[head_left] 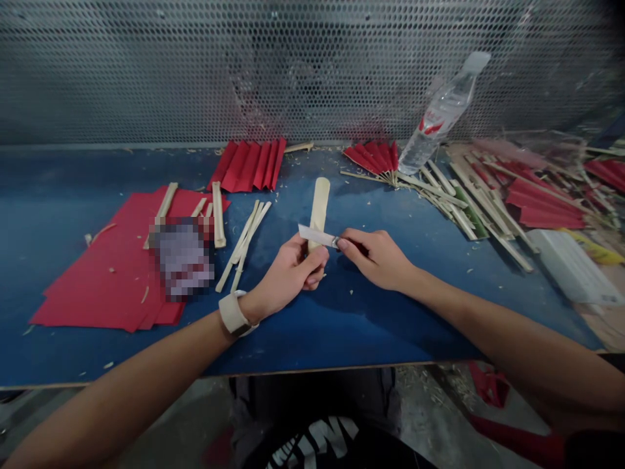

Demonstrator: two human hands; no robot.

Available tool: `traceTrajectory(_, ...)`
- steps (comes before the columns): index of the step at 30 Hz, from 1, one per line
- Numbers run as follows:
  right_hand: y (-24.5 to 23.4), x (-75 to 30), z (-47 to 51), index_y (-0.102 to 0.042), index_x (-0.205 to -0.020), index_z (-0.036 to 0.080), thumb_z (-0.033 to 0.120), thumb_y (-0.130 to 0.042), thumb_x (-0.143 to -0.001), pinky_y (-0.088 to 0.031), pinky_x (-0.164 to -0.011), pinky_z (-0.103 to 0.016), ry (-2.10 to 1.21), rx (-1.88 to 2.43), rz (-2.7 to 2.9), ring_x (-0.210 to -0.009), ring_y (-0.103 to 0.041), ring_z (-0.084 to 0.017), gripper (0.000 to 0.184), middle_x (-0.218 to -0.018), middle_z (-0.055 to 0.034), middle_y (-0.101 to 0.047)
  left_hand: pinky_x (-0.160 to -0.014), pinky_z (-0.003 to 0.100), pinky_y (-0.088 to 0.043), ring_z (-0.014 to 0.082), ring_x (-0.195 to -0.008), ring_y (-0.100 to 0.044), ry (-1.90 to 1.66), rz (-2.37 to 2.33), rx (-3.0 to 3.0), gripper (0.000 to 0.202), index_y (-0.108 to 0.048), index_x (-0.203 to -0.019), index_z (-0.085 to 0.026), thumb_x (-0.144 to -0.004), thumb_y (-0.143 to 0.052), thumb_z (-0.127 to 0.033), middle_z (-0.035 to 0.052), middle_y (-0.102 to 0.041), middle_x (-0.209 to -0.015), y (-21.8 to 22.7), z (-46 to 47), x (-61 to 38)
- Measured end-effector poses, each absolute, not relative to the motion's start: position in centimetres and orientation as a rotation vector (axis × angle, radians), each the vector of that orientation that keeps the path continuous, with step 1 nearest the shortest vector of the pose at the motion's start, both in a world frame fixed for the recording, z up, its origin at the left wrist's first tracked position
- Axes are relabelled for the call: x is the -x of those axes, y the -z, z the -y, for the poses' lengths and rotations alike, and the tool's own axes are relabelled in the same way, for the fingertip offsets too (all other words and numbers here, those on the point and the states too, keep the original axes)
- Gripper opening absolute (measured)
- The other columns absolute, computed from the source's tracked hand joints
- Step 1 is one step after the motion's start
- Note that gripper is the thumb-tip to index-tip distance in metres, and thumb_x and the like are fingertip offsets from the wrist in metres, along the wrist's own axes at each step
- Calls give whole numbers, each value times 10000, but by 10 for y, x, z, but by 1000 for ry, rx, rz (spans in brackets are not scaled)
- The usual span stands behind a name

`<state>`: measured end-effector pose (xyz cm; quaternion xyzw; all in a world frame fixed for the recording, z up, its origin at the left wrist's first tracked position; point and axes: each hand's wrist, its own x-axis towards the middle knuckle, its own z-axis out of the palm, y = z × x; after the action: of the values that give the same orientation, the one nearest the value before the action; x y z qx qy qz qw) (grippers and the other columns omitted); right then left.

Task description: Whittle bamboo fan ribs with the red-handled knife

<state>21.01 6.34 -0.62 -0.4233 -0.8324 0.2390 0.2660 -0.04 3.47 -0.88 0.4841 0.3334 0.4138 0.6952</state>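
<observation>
In the middle of the view my left hand point(297, 266) is closed around the lower end of a flat, pale bamboo strip point(320, 200) with a rounded far end. My right hand point(375, 255) grips the handle of a small knife point(316, 234), mostly hidden by the fingers. The knife's blade lies across the strip, just above my left thumb. To the left of my left hand, several thin bamboo sticks point(247, 240) lie crossed on the blue table point(273, 332).
Red paper sheets point(97, 273) lie at left under bamboo pieces point(218, 215) and a blurred-out object point(183, 257). Folded red paper point(251, 164) and a red fan point(374, 158) lie at the back. A water bottle point(442, 117) leans against the perforated metal screen point(312, 71). Bamboo strips point(483, 195) pile up at right.
</observation>
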Motion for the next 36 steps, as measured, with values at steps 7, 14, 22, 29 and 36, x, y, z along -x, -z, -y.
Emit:
traceTrajectory(7,6,-210,-62,-528,-771,222,512,-401,-1077,-270,-561,-295,-672,1166,2338,-496,-411,-101,441,-560,49,-434,-443,187,-332,35,-492,-423,-843,-781,-1192,408,-403,-896,-235,-941,-741,-459,-78,-449,-709,9,-32,-1)
traceTrajectory(14,3,-209,-62,-509,-758,226,538,-387,-1079,-244,-571,-315,-724,1158,2397,-499,-394,-111,464,-552,42,-424,-415,180,-284,56,-484,-362,-781,-853,-1246,363,-381,-953,-261,-999,-645,-506,-89,-374,-681,16,-30,1)
traceTrajectory(22,-2,-208,-58,-523,-724,219,502,-398,-1082,-277,-587,-305,-803,1177,2371,-527,-474,-114,474,-587,18,-549,-422,192,-289,60,-504,-361,-813,-849,-1274,376,-371,-904,-254,-984,-664,-476,-73,-396,-715,15,-29,0)
traceTrajectory(29,-6,-209,-61,-486,-712,224,518,-401,-1094,-284,-581,-290,-897,1091,2360,-538,-479,-115,490,-580,28,-526,-470,208,-363,82,-525,-437,-820,-890,-1406,276,-430,-962,-242,-994,-672,-371,-69,-435,-670,19,-29,2)
traceTrajectory(36,-6,-211,-64,-546,-739,210,556,-400,-1092,-304,-578,-279,-974,1078,2376,-550,-481,-109,515,-607,30,-530,-478,203,-380,74,-525,-443,-832,-865,-1349,318,-406,-991,-248,-979,-697,-376,-78,-436,-689,21,-29,2)
